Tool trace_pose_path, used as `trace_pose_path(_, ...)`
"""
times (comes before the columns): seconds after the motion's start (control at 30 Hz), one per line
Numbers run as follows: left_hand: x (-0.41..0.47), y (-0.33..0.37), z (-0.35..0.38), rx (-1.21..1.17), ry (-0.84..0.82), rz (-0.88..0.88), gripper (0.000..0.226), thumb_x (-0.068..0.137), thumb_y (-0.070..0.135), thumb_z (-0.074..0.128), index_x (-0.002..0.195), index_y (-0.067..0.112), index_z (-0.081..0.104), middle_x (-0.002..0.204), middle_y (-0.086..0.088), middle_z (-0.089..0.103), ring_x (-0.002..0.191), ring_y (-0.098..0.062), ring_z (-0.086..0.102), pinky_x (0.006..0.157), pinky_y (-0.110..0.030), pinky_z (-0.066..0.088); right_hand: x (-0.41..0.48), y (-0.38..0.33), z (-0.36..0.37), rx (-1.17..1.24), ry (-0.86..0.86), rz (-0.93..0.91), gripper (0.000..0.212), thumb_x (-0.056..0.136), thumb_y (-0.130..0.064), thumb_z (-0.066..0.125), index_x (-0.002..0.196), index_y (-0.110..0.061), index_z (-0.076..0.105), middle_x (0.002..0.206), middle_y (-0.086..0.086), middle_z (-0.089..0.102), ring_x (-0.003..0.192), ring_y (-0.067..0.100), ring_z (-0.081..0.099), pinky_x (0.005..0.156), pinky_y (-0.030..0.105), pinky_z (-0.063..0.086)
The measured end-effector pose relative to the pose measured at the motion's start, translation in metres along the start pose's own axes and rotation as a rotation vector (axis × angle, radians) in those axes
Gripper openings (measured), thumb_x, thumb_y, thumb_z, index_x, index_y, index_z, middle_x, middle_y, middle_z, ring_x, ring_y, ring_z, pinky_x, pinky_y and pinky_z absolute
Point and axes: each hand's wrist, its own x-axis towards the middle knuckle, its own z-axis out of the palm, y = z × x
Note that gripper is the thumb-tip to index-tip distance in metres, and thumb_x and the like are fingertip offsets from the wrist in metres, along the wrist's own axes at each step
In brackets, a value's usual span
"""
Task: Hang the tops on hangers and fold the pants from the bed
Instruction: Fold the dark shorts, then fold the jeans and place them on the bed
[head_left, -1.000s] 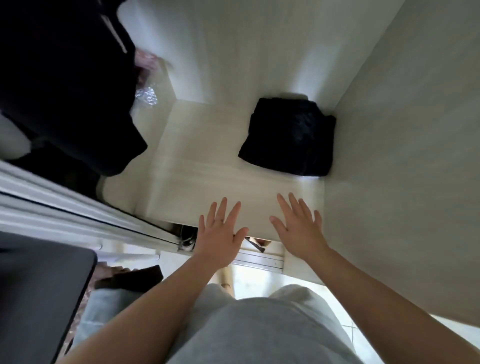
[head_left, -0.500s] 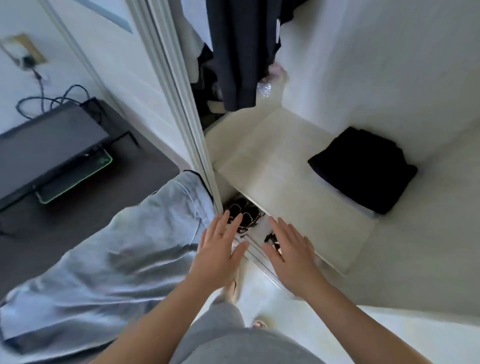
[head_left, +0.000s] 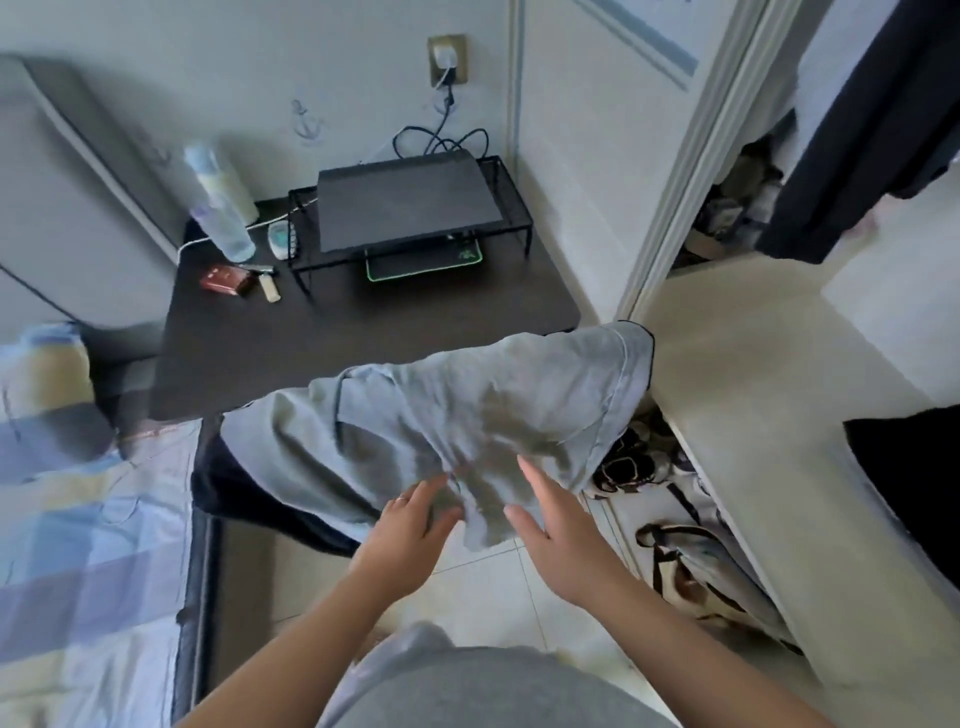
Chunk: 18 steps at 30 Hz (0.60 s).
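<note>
Dark worktop beside the bed carries pale grey pants, one end hanging over the floor. My left grip and right grip reach it, fingers apart, holding nothing. Catching one layer could drag everything down.

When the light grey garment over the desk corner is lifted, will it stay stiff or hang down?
Probably floppy: the grey garment is creased and sags over the dark desk edge. It looks thin, so likely light. Lifted at one spot, the rest would probably hang down.
</note>
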Motion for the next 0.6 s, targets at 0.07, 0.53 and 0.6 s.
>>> trace_pose_path(0.07,-0.010,-0.026,-0.012,-0.074,0.032,-0.096,0.047,0.102,0.043,0.047,0.147,0.030,0.042,0.137,0.003,0.054,0.119,-0.020,0.053,0.100,-0.036,0.042,0.008,-0.013,0.021,0.005,-0.052,0.003,0.062,0.102,-0.051,0.042,0.157,-0.044,0.014,0.161,-0.011,0.029,0.148,0.009,0.024,0.119,0.039,0.028)
trace_pose_path(0.53,-0.013,-0.138,-0.086,-0.540,0.009,-0.288,0.031,0.095,0.033,0.066,0.121,0.020,0.055,0.112,0.009,0.068,0.081,0.012,0.066,0.062,-0.005,0.048,0.078,-0.061,0.134,0.156,0.185,0.229,0.088,0.090,-0.033,0.072,0.158,-0.022,0.017,0.153,-0.007,0.036,0.138,0.007,0.037,0.093,0.010,0.035)
trace_pose_path(0.6,-0.003,-0.133,-0.092,-0.505,0.006,-0.243,0.015,0.093,0.031,0.066,0.102,0.020,0.061,0.088,0.011,0.069,0.064,0.012,0.062,0.051,-0.004,0.043,0.089,-0.068,0.140,0.187,0.285,0.250,0.080,0.086,-0.030,0.077,0.150,-0.016,0.031,0.134,-0.007,0.048,0.121,0.005,0.047,0.088,0.013,0.035)
